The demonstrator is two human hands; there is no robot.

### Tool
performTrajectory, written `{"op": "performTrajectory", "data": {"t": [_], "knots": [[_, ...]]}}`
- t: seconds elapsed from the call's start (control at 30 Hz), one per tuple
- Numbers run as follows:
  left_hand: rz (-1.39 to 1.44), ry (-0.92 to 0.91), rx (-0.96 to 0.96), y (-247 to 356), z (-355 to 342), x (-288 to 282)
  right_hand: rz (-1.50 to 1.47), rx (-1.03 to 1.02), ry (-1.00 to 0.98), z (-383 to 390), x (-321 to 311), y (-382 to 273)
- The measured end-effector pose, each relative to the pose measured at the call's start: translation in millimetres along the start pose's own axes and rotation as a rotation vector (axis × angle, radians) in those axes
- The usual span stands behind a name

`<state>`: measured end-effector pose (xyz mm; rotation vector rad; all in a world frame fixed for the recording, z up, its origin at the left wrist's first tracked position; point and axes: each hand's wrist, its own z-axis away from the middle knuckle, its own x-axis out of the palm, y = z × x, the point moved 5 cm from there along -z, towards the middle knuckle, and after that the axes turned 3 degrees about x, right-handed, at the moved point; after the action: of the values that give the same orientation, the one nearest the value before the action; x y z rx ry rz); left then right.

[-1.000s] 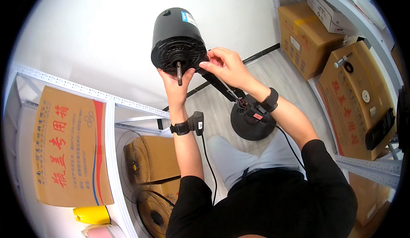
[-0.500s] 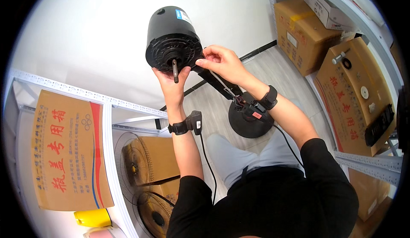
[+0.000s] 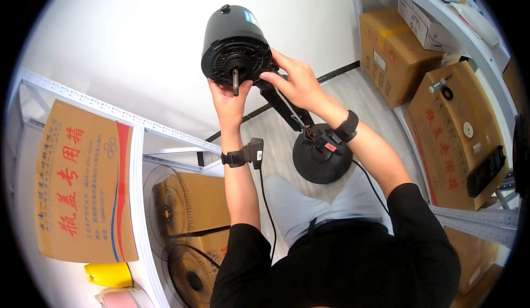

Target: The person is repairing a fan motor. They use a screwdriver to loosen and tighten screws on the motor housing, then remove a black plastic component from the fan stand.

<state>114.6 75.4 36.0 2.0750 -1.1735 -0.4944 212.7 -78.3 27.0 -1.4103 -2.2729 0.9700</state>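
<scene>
A black fan motor (image 3: 234, 41) with a bare metal shaft (image 3: 236, 82) sits atop the fan's black stand pole (image 3: 280, 107), tilted so the shaft points down toward me. My left hand (image 3: 228, 99) grips the lower edge of the housing from below, thumb near the shaft. At the right side of the housing, my right hand (image 3: 295, 81) holds on with its thumb low and its fingers partly behind the motor. Loose wires run along the pole to the control box (image 3: 327, 140) above the round black base (image 3: 322, 161) on the floor.
Two wire fan guards (image 3: 168, 211) lean by cartons at lower left. A shelf on the left bears a large carton (image 3: 83, 181) and a yellow object (image 3: 109, 275). On the right, a carton (image 3: 447, 131) carries small fan parts, including a black plastic piece (image 3: 486, 171).
The motor appears a little farther right and higher in view, with both hands still on it. My right hand's fingers now reach farther along its side, while the surroundings have shifted slightly.
</scene>
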Motion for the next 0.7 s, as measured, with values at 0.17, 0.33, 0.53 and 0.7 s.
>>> {"op": "performTrajectory", "data": {"t": [0.17,0.33,0.53,0.7], "knots": [[0.000,0.032,-0.028,-2,3,-4,-0.006,0.010,0.004,0,3,3],[-0.007,0.043,-0.010,-1,6,-9,0.038,0.075,-0.066,-3,-6,-12],[0.089,-0.039,0.106,19,2,-7,-0.222,0.080,-0.119,-15,-13,-31],[0.037,-0.010,0.139,31,-9,5,-0.223,0.057,-0.053,-30,-11,-30]]}}
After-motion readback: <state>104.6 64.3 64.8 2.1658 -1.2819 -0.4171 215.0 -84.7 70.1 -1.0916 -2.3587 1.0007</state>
